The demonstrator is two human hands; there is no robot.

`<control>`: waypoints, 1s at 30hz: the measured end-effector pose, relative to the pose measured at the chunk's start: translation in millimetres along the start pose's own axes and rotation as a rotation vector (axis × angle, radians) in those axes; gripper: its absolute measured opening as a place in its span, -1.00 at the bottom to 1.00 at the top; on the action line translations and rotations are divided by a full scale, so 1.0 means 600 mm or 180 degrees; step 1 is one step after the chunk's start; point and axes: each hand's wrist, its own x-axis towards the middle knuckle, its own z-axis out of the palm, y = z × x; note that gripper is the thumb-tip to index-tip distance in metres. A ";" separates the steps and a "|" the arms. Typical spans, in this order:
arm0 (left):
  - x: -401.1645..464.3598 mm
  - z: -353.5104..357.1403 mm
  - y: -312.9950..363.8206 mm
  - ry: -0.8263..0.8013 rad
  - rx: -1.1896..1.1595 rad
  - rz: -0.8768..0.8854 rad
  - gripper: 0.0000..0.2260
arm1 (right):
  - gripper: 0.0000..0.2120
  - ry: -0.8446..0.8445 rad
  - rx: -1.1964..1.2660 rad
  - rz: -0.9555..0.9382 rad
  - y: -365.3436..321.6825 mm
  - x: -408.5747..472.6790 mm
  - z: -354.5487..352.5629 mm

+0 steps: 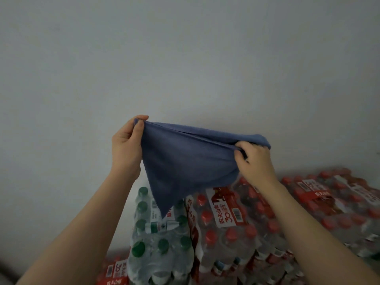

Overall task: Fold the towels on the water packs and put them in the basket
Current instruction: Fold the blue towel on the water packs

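Towel (185,161), a blue one, hangs in the air in front of a pale wall (185,48), held up above the water packs rather than lying on them. The left hand (125,145) pinches one top corner between thumb and fingertips, its grip closed on the cloth; the right hand (253,159) is curled round a bunched part of the top edge further right, also gripping the towel. Between the two hands the top edge runs taut and looks doubled over (two layers seem to show along it, though I cannot tell for sure), while the rest drapes down to a loose point near the left, just above the green-capped pack (160,233). To the right of that pack sit red-capped packs (226,227), and more of them stretch away on the far right (339,202). As for progress, this looks like an early stage: the towel is lifted and perhaps halfway through its first fold, but it is not yet a neat folded shape. No basket is in view, and no other towels can be seen on the packs, so folding this one, carrying it to the basket, and any further towels all seem to remain.
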 end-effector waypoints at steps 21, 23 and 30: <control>0.014 -0.003 0.048 0.0188 0.0329 -0.0131 -0.81 | -0.66 -0.1309 0.4335 0.1179 -0.020 0.016 -0.083; 0.013 0.003 0.040 0.0126 0.0492 -0.0074 -0.79 | -0.64 -0.1419 0.4883 0.0687 -0.031 0.008 -0.078; 0.029 -0.005 0.028 0.0512 0.0384 0.0053 -0.77 | -0.70 -0.1244 0.4169 0.0485 -0.020 0.031 -0.092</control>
